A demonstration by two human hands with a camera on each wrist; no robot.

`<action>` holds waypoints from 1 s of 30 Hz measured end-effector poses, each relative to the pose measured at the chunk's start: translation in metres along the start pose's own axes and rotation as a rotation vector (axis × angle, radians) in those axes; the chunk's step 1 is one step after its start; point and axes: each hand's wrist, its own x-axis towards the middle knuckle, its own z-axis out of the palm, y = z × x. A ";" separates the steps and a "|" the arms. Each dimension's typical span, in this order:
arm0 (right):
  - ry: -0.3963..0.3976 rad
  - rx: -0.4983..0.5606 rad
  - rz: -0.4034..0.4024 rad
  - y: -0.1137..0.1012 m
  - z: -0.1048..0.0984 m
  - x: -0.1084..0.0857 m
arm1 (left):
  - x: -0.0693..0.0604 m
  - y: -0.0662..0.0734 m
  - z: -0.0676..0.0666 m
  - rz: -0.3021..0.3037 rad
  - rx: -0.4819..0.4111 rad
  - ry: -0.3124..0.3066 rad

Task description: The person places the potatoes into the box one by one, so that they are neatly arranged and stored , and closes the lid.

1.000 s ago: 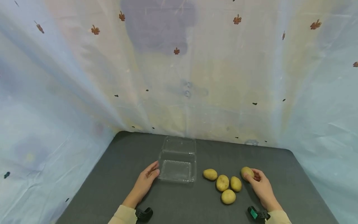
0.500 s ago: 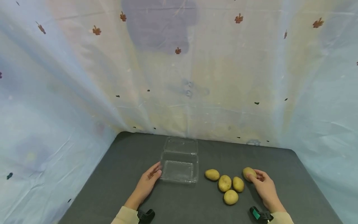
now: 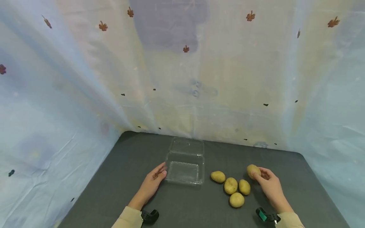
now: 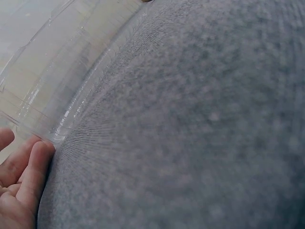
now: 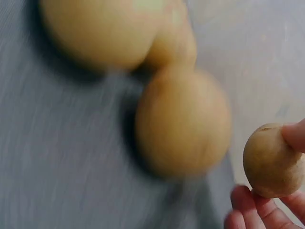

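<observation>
Four loose potatoes lie on the dark table, to the left of the right grip and a little nearer the person. A fifth potato is held by the right hand, pinched between thumb and fingers; these cover part of it, and whether its underside touches the table is hard to tell. In the right wrist view, loose potatoes near the grip are blurred, and one is cut off at the top.

The left hand grasps nothing: its fingers are slack, fingertips touching the outer side of a clear container. That container sits just right of the left grip, its lid laid open on the far side. Being transparent, its walls are faint. The left wrist view shows only part of the left hand. Behind each grip, a pale sleeve runs out of the head view.
</observation>
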 end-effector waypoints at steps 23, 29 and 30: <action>-0.163 0.133 -0.261 -0.100 0.097 -0.016 | -0.003 0.011 0.002 0.007 0.009 0.013; -0.190 0.184 -0.324 -0.118 0.125 -0.021 | -0.010 0.036 -0.001 0.005 0.008 -0.032; -0.197 0.190 -0.332 -0.121 0.130 -0.022 | -0.011 0.037 -0.001 0.004 0.009 -0.038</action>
